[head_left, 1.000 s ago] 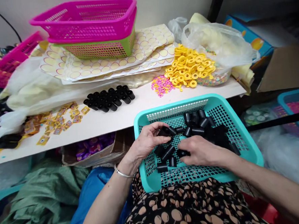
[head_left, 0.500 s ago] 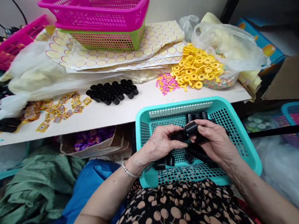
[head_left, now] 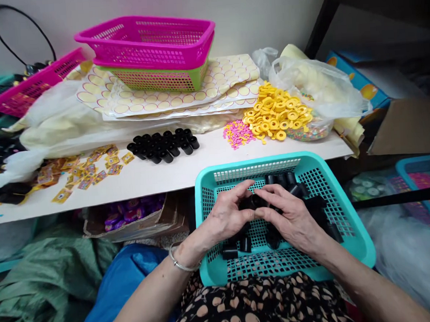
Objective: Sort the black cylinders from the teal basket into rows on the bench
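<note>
Over the turquoise basket on my lap, my two hands meet with their fingertips nearly touching. My left hand is closed around a black plastic cylinder, mostly hidden by the fingers. From the other side, my right hand curls its fingers and thumb onto the same black part; whether it has a second piece is hidden. Loose black cylinders lie in the basket below and behind my hands. A silver bangle circles my left wrist.
On the white table stand grouped black cylinders. Small printed packets, pink beads and yellow rings lie there too. Stacked magenta baskets stand behind; a carton sits under the table.
My right hand has moved left to my left hand, and the black cylinder it held up is now mostly covered by fingers. The view has tilted up slightly.
</note>
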